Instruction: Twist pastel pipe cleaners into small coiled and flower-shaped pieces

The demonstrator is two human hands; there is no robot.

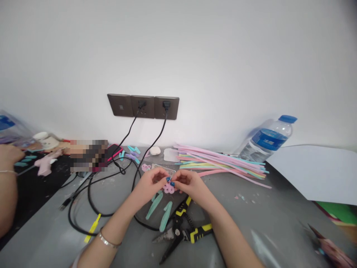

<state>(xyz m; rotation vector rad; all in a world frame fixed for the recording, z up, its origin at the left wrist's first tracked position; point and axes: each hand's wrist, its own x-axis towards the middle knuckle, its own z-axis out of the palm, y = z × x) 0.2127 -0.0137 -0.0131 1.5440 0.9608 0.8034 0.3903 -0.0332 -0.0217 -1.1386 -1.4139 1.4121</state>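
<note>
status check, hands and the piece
Both hands, left and right, pinching pink looped piece. Black-and-yellow pliers, jaws apart, on table just below. Black cable beside left hand.

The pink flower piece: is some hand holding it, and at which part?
Yes. The left hand and right hand pinch the pink flower piece at its upper edge, between fingertips.

The pliers (177, 231) are black and yellow, the bottle (269, 139) blue-capped, the socket plates (143, 107) brown.
</note>
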